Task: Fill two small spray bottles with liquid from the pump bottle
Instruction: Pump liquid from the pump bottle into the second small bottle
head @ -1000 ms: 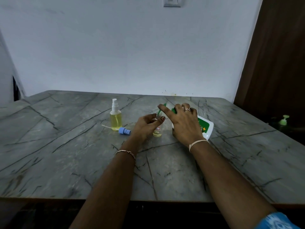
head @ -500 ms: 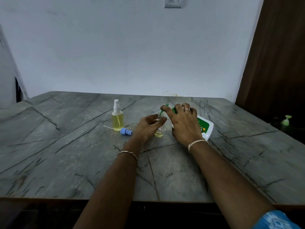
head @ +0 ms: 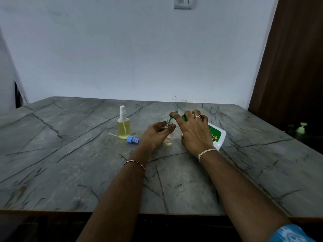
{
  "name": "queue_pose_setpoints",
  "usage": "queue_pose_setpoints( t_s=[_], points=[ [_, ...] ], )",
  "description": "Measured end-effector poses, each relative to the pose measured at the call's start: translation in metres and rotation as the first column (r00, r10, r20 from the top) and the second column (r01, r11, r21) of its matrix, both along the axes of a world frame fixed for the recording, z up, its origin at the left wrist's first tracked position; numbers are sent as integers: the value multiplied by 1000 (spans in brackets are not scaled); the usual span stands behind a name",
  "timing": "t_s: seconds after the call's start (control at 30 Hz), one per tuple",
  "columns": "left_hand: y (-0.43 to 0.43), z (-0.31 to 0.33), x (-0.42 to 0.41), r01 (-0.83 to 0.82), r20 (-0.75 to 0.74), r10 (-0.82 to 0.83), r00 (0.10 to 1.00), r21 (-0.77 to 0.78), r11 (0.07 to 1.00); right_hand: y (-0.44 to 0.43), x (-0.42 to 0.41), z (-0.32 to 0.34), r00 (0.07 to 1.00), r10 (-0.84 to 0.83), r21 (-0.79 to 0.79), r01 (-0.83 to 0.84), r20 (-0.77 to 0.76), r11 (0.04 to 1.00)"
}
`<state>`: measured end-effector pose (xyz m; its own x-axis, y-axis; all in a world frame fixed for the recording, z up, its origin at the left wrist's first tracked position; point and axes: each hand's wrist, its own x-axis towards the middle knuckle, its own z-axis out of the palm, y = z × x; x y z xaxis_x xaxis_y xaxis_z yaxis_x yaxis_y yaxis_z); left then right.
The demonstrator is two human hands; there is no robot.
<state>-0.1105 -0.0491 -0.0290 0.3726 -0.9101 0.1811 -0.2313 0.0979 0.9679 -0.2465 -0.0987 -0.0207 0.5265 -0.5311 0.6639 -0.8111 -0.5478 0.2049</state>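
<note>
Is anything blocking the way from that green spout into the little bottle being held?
Nothing visible does. The small bottle in the left hand has an open neck; a blue spray cap lies on the table. The green spout of the pump bottle, gripped by the right hand, sits just above that neck.

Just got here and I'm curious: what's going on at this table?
A person is filling spray bottles. The left hand holds an uncapped small bottle, barely filled, under the green nozzle; the right hand grips the pump bottle at its top. A filled spray bottle stands nearby, a blue spray cap beside it.
</note>
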Motion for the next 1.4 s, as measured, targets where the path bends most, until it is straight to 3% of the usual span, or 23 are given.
queue_pose_setpoints(
  t_s=[0.37, 1.4],
  points=[
    [-2, -2, 1, -2, 2, 2, 1000, -10, 1000, -1, -9, -4, 999, 21, -65, -23, -25, 998],
    [4, 1, -1, 26, -45, -26, 999, -8, 1000, 5, 2, 2, 1000, 0, 26, 0, 1, 1000]
  ],
)
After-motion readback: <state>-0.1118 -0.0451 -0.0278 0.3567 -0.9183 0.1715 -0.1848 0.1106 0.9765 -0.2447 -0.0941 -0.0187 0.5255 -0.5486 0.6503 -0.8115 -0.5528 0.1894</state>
